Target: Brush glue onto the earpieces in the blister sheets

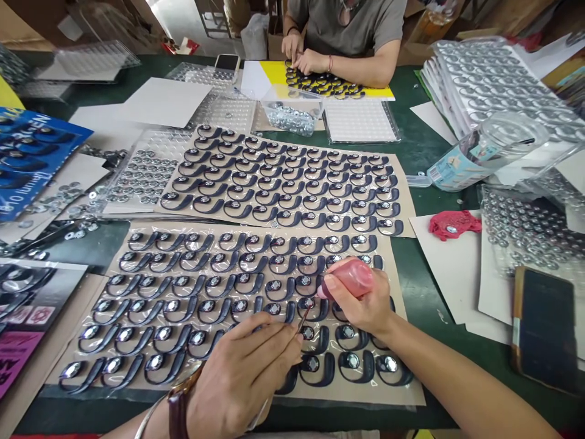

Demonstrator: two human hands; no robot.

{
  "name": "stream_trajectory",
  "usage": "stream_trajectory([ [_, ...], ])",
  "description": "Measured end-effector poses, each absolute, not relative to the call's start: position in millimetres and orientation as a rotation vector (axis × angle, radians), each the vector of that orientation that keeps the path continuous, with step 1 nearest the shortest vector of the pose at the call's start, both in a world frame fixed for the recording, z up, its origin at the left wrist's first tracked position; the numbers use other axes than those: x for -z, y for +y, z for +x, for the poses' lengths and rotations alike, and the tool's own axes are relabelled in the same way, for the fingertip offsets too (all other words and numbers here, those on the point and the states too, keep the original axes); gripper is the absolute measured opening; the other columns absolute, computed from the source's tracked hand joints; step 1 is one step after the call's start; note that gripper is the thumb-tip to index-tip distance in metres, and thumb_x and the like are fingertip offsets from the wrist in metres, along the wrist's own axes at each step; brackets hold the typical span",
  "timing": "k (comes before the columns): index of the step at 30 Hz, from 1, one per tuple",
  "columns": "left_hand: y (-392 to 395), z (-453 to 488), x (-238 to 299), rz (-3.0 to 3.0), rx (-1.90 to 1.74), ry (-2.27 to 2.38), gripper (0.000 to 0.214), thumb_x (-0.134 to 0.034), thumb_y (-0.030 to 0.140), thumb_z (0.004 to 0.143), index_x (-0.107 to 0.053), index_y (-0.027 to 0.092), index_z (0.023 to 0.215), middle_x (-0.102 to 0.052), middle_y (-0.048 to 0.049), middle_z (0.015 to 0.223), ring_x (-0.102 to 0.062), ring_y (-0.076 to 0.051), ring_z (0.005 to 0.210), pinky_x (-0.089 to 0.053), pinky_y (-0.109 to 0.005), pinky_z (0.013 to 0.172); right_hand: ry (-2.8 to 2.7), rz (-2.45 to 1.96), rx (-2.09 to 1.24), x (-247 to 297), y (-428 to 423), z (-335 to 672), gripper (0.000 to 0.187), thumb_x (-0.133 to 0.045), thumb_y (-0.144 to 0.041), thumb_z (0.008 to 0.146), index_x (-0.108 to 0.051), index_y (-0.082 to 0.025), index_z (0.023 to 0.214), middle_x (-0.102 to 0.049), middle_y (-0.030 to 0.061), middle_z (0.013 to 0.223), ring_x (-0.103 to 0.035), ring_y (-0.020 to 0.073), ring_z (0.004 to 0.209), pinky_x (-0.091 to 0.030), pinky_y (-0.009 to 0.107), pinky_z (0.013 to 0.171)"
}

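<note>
In the head view, my left hand [256, 366] is closed on a thin pointed tool [304, 316], its tip at a dark hook-shaped piece near the card's right half. Most of the tool is hidden by my fingers. My right hand [372, 308] grips a pink squeeze bottle [351, 277], tilted with its narrow end down toward the same row. Beneath both hands lies a brown card [406, 360] under clear film, carrying rows of dark curved pieces [171, 311]. Their round ends bear shiny faceted stones. My hands cover some of the pieces.
A similar filled card [274, 177] lies just beyond. A clear box of stones [292, 116], a tipped clear jar [484, 152], a red cloth [454, 224] and a phone [546, 329] surround it. Across the table, another person's hands [306, 58] touch pieces on a yellow sheet.
</note>
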State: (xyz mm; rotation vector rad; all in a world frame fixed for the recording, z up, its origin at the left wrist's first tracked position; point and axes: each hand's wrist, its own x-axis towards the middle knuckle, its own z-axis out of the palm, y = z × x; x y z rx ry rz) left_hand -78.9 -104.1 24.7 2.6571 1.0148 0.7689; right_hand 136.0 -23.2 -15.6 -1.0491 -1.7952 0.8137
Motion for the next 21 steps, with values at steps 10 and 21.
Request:
stream_trajectory([
  [10,-102.4,-82.3,-23.6,2.576,-0.794,0.991,0.034,-0.043,0.0,0.08,-0.063,0.005,0.107,-0.068,-0.0116,0.108,-0.066,-0.02,0.094,-0.048,-0.037,0.087,-1.846,-1.116,-0.814,14.2,-20.7,134.0,0.017,-0.06,-0.031,0.084,-0.064,-0.017,0.075,-0.065,0.001,0.056,-0.06,0.0147,0.048,-0.051,0.028,0.048],
  [21,-102.8,-86.8,-17.6,2.554,-0.762,1.023,0.037,-0.048,-0.001,0.079,-0.061,0.007,0.113,-0.066,-0.0108,0.114,-0.065,-0.02,0.1,-0.049,-0.038,0.091,-1.857,-1.089,-0.789,14.1,-21.3,136.2,0.018,-0.06,-0.029,0.084,-0.063,-0.017,0.069,-0.065,0.002,0.059,-0.06,0.0143,0.051,-0.049,0.027,0.05],
])
